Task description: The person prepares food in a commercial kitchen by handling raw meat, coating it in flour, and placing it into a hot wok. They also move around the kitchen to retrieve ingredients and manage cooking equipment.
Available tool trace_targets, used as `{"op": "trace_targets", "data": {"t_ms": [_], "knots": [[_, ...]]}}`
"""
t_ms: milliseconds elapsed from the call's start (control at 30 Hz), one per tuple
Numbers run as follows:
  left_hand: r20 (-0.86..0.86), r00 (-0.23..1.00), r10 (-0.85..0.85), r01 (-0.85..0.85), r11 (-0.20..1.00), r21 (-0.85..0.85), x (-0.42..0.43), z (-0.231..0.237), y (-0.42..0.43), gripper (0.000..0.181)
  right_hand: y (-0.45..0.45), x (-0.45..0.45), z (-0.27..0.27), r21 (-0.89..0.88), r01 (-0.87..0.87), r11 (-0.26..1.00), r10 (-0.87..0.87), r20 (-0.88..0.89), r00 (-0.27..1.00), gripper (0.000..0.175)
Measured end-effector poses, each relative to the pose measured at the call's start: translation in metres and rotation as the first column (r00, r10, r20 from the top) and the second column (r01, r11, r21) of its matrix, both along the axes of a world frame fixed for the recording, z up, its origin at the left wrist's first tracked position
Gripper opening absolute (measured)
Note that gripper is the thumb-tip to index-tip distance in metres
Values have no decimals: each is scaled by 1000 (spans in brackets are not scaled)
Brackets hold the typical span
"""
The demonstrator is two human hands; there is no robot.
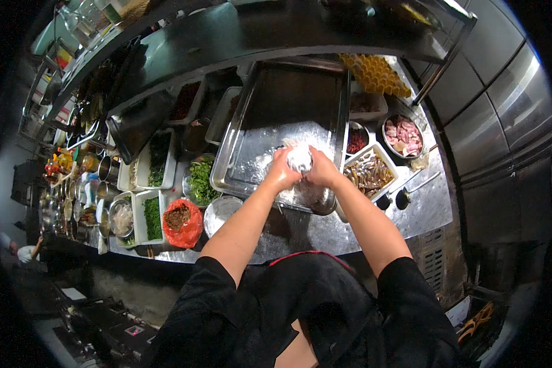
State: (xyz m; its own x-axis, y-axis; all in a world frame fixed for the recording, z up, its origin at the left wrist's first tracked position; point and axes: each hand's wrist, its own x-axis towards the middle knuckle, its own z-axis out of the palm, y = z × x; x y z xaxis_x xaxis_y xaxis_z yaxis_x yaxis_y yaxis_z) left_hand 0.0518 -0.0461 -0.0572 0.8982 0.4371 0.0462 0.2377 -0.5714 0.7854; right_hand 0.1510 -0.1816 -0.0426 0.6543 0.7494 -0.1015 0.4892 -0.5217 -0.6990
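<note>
My left hand (282, 171) and my right hand (321, 168) press from both sides around a white, powder-coated lump (299, 158), whose exact kind I cannot tell. Both hands are over the near part of a large rectangular metal tray (221, 161). White powder (264, 164) lies scattered on the tray's bottom around them. A bowl with white powder (221, 212) stands just left of the tray, partly behind my left forearm.
Left are chopped greens (152, 218), leafy greens (202, 179) and a red plastic bag (182, 234) of brown crumbs. Right are a tub of brownish strips (370, 172), a bowl of raw meat pieces (402, 136) and ladles (402, 198). A metal shelf (257, 50) overhangs the back. Far left is another person (26, 253).
</note>
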Motion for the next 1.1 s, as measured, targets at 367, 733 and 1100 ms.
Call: {"op": "trace_targets", "data": {"t_ms": [367, 733, 1100], "knots": [[-222, 926, 304, -371, 634, -679, -20, 32, 17, 47, 10, 29, 4, 216, 259, 941, -204, -247, 947, 46], [-111, 960, 257, -103, -46, -994, -3, 13, 14, 40, 33, 8, 20, 259, 282, 924, -1, -735, 678, 32], [-260, 949, 177, -314, 572, -758, 5, 9, 20, 55, 28, -12, -5, 98, 271, 957, -210, -410, 888, 69]]}}
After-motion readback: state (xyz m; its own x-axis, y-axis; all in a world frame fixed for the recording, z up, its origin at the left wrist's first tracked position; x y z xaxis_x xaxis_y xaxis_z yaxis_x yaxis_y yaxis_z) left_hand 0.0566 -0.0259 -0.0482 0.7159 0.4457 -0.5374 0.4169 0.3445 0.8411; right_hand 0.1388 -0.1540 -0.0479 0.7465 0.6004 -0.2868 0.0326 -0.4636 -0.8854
